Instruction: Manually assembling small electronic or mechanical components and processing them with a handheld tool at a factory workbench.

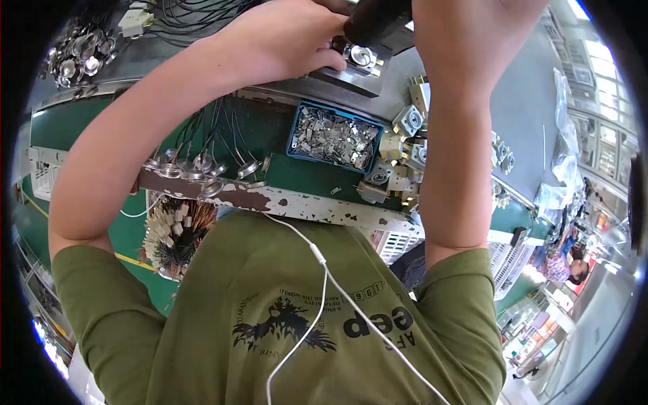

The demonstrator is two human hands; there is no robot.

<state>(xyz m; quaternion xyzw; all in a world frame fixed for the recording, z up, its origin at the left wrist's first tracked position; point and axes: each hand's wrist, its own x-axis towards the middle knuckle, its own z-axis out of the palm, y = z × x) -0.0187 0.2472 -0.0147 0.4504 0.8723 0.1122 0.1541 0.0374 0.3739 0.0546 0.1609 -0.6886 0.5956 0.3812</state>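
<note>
Near the top, my left hand [290, 40] closes its fingers against the side of a small switch-like part [361, 57], which has a silver round face and brass terminals. That part rests on a dark metal block [358, 82]. A thick black cylindrical tool [379, 20] comes down right above it. My right hand [472, 40] is raised to the right of the tool. Its fingers run past the top edge, so their grip does not show. Below the block lies a blue tray [293, 138] full of small metal clips.
Several similar white and metal switches [408, 121] are piled beside the tray, partly behind my right forearm. Round metal discs on black wires [202, 162] hang at the bench's front edge [317, 209]. More discs [81, 57] lie far left. A person [560, 266] is far right.
</note>
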